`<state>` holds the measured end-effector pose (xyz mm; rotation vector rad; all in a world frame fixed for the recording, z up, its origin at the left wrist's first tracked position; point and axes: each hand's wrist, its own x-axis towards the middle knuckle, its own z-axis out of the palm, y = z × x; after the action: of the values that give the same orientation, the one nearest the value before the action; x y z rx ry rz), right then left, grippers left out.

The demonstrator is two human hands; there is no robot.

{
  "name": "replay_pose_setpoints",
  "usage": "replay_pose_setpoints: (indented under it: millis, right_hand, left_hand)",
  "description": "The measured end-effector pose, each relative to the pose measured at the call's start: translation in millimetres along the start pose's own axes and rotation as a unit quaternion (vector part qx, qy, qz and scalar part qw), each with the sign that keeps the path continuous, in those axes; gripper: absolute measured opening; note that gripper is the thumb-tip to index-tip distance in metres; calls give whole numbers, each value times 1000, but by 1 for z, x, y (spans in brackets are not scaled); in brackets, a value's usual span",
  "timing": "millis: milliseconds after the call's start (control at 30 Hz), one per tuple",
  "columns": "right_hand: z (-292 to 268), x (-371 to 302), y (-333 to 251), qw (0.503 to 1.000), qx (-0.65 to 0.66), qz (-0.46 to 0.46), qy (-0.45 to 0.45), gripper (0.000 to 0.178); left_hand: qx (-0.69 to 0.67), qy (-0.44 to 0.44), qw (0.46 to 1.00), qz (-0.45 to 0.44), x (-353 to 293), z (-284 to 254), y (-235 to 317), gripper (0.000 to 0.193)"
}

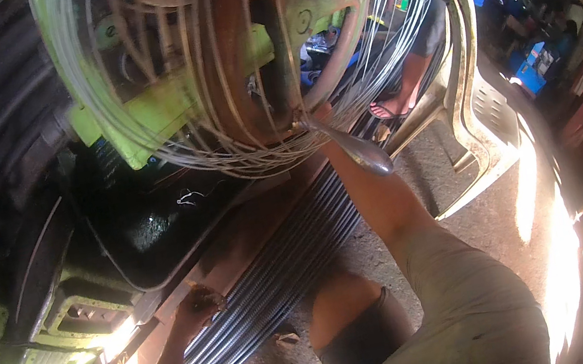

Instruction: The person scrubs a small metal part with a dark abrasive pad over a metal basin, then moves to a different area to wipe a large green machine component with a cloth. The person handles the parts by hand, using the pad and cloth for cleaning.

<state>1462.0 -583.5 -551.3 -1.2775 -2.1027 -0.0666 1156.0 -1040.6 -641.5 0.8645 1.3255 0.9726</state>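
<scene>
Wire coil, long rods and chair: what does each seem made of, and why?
Wire coil: probably metal, silvery where its thin loops gleam. Long rods: likely metal, dark and glossy, ridges catching light. Chair: apparently plastic, pale and smooth, with moulded curves and holes.

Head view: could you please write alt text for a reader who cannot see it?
A person's right arm reaches toward a large wheel amid loops of wire; their left hand is near a bundle of metal rods. Another person's foot shows beside a pale chair.

One left hand point(199, 309) and one right hand point(322, 112) show; beside the right, one handwheel point(345, 67), one metal handle point(357, 147); between the hands, steel rods point(270, 279) too many to count.
</scene>
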Motion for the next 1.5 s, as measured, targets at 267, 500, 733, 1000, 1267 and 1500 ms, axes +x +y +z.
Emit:
replay_pose_setpoints:
  millis: [267,500,733,1000,1267,1500]
  right_hand:
    - [24,11,8,1000,9,13,-2,33]
    - [22,-8,20,999,-4,46,28,33]
    - [13,-5,54,992,-37,87,82,34]
    - [22,-40,4,989,10,26,145,34]
    - [-2,-72,-144,975,181,-128,-2,25]
    - [24,-48,-211,969,160,-127,-141,20]
  left_hand:
    - [-2,-10,1000,-8,-2,5,9,27]
    - [42,23,999,-9,0,-12,-20,36]
    - [77,22,996,-31,8,-20,-27,51]
    - [83,37,996,-6,-3,-11,-11,53]
    - [106,6,990,90,-9,-8,-9,48]
    - [122,22,987,105,-10,-11,-6,50]
